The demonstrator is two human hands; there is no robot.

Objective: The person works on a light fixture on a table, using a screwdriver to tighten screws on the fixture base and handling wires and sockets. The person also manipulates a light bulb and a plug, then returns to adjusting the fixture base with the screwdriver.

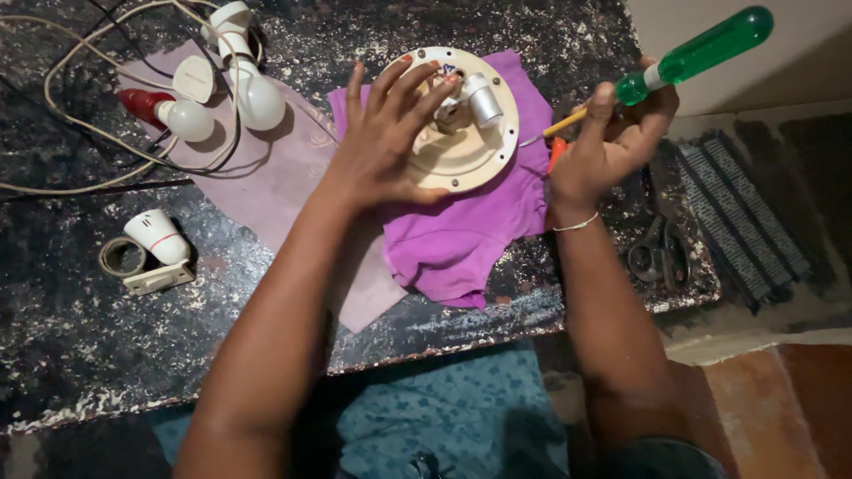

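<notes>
Here the round cream-coloured fitting (457,142) lies flat on a crumpled purple cloth (461,235), which is spread over a paler mauve cloth (284,177) on a dark, paint-flecked worktable (106,337). The fitting is a shallow disc with small screw holes near its rim and a short silvery-white cylinder (484,99) standing out near its middle, tilted toward the upper right. The left hand (386,146) rests on top of the disc with its fingers (417,84) spread well apart and pressed down over the left and upper part, the fingertips reaching the centre beside the cylinder. The right hand (617,146) is curled closed around a screwdriver (683,62) with a clear green handle and an orange shank; the handle sticks up and to the right out of the fist, and the metal tip points left toward the disc's right edge, just beside it. Near the right hand a pair of scissors (658,247) lies on the table's right end. To the upper left, well apart, several white bulbs (257,99) and cream cables (62,115) lie together, and a white lamp holder (155,238) sits lower left beside a ring of tape (120,257).
</notes>
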